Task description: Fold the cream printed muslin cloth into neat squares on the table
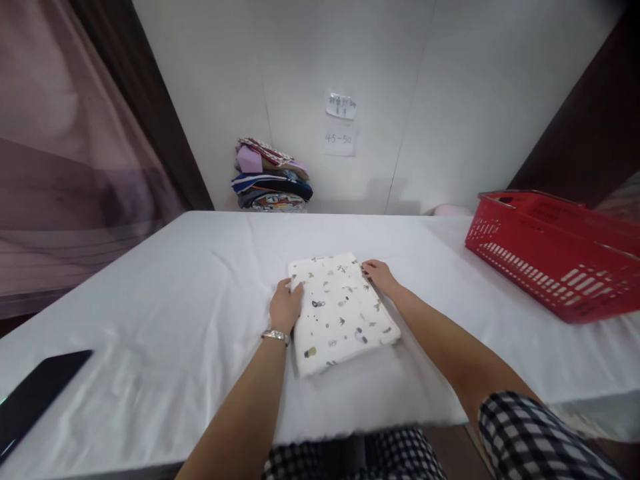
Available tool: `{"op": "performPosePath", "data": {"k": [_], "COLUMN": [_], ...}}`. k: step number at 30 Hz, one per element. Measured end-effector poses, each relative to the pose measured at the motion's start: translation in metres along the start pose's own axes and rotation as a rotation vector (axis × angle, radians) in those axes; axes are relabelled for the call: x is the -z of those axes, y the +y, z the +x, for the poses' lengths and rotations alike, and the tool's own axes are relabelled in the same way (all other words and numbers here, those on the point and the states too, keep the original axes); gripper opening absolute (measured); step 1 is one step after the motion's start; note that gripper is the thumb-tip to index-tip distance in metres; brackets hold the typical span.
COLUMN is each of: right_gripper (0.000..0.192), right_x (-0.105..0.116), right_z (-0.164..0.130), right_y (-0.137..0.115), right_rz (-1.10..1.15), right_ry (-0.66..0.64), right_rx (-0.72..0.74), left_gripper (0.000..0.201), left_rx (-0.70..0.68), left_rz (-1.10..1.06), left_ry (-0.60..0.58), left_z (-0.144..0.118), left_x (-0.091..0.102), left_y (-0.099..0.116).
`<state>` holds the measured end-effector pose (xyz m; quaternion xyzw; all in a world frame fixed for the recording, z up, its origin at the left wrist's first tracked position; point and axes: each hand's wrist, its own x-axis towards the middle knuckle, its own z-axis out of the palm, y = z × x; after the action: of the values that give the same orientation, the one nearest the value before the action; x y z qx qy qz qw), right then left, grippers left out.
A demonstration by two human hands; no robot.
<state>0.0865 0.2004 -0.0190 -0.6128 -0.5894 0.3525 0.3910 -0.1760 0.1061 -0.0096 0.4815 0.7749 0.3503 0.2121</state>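
Note:
A folded white cloth (336,320) with a small printed pattern lies on the white-covered table, slightly turned. My left hand (287,307), with a silver bracelet at the wrist, grips its left edge; the thumb rests on top and the other fingers are mostly hidden beneath or behind the edge. On the opposite side, my right hand (379,275) pinches the upper part of the right edge, where folded layers show. The fabric sits nearly flat between both hands.
A red plastic basket (550,257) stands at the right. A black phone (43,400) lies at the near left. Beyond the table's far edge, a stack of folded fabrics (273,177) rests against the wall, beside paper notes (340,123). A pinkish curtain (75,153) hangs left.

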Motion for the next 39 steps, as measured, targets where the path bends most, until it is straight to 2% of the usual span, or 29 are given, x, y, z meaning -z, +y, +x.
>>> {"op": "performPosePath", "data": {"k": [3, 5, 8, 11, 14, 18, 23, 31, 36, 39], "right_gripper": [0.020, 0.021, 0.020, 0.016, 0.014, 0.017, 0.013, 0.014, 0.014, 0.015], "right_x": [0.003, 0.003, 0.000, -0.003, -0.004, -0.001, -0.001, -0.002, -0.004, -0.005], "right_z": [-0.014, -0.020, -0.025, -0.024, -0.023, -0.023, -0.024, -0.027, -0.030, -0.032], "right_y": [-0.003, -0.007, -0.014, -0.018, -0.018, -0.015, -0.010, -0.010, -0.013, -0.014], "right_rz": [-0.047, -0.160, -0.356, -0.450, -0.415, -0.362, -0.420, -0.489, -0.452, -0.404], "right_ry": [0.020, 0.006, -0.018, -0.027, 0.008, 0.083, 0.047, 0.031, 0.005, -0.025], "right_rx": [0.046, 0.082, 0.064, 0.070, 0.090, 0.033, -0.013, 0.004, 0.038, 0.044], "left_gripper": [0.047, 0.047, 0.048, 0.048, 0.048, 0.050, 0.053, 0.061, 0.060, 0.059], "left_rx": [0.001, -0.003, -0.006, -0.005, -0.004, -0.008, -0.011, -0.027, -0.038, 0.008], "left_rz": [-0.013, -0.022, -0.029, -0.026, -0.028, -0.029, -0.046, -0.100, -0.303, -0.240], "left_ry": [-0.003, -0.004, -0.008, -0.007, -0.011, -0.020, -0.024, -0.017, 0.039, 0.042], "left_z": [0.000, 0.000, -0.001, -0.002, -0.002, -0.002, -0.001, -0.001, 0.002, 0.005], "left_x": [0.000, 0.000, 0.001, 0.002, 0.003, 0.002, 0.001, -0.001, 0.001, 0.005], "left_y": [-0.001, -0.001, 0.000, 0.001, 0.002, 0.001, 0.000, -0.001, -0.004, -0.004]}}
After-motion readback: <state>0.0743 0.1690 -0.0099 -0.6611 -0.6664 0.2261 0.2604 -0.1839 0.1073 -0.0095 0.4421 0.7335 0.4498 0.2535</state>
